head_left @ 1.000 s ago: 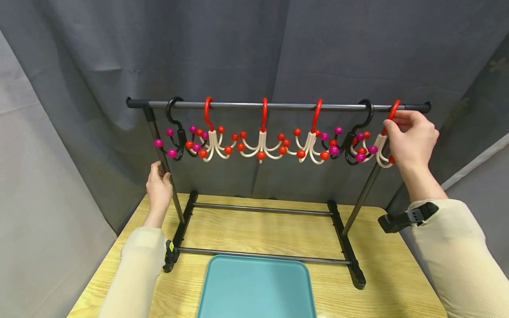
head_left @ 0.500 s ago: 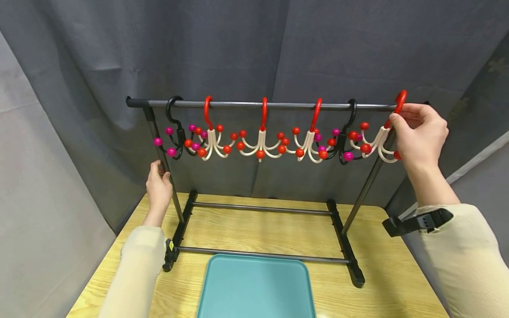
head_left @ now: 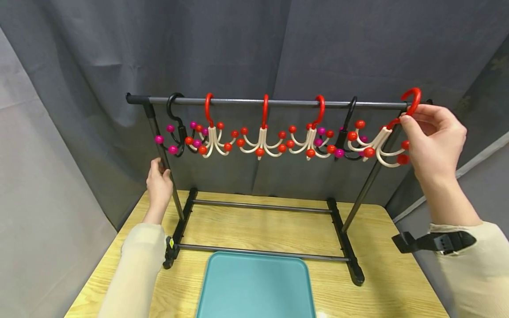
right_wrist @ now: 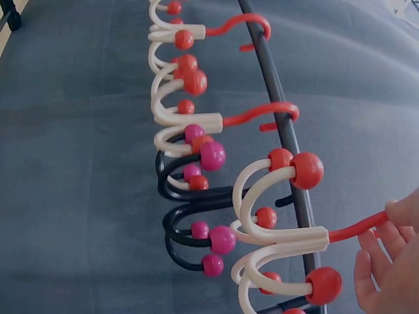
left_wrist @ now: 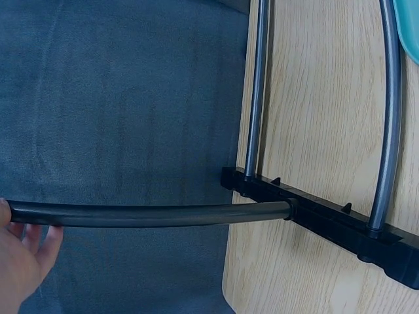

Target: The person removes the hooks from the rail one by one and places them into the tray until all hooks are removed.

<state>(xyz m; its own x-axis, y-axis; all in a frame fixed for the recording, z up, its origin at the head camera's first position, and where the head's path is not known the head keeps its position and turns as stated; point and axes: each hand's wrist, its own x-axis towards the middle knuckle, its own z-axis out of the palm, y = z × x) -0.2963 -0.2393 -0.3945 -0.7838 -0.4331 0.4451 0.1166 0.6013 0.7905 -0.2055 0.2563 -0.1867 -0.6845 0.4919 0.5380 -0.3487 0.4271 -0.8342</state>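
In the upper right of the head view, my right hand (head_left: 439,137) pinches the red hook (head_left: 416,100) of a white-armed multi-claw hanger (head_left: 384,134). A second ago it hung on the rail (head_left: 238,102); now it looks lifted free and tilted, so I judge only my fingers bear it. Middle left, my left hand (head_left: 159,185) grips the rack's left upright (left_wrist: 150,216).

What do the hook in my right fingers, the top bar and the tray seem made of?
Hook: likely plastic, smooth and glossy, judging by its even red and white color and soft highlights.
Top bar: probably smooth metal, from the light sheen along its gray surface.
Tray: perhaps plastic, from its even satin surface; coated metal is possible.
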